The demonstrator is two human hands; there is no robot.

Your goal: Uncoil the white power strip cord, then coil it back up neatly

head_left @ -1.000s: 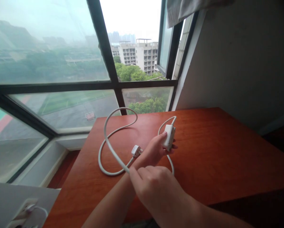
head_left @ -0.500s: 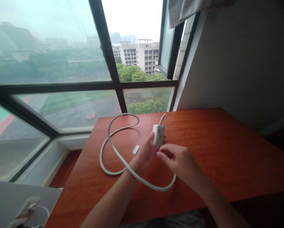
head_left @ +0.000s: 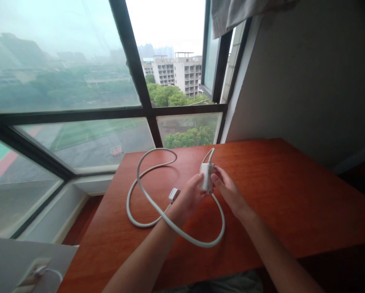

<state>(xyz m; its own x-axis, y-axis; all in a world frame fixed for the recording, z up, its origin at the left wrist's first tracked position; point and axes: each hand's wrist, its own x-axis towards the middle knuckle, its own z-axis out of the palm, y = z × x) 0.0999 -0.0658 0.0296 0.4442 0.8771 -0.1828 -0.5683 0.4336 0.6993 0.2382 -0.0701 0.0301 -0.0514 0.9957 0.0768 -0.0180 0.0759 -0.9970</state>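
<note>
A small white power socket block (head_left: 206, 176) is held upright just above the reddish wooden table (head_left: 292, 195). My left hand (head_left: 190, 196) grips it from the left and my right hand (head_left: 228, 190) pinches it from the right. Its thick white cable (head_left: 153, 203) loops over the table on the left and curls back under my wrists. The white plug (head_left: 174, 194) at the cable's end lies beside my left wrist.
A big window with dark frames (head_left: 133, 65) stands behind the table, with buildings and trees outside. A grey wall (head_left: 307, 73) rises at the right. A white wall socket with a cord (head_left: 36, 274) shows at the lower left.
My right hand has let go of the cable near the table's front and come up to the socket block. The block has been lifted and turned on edge, and the cable loop has widened.
</note>
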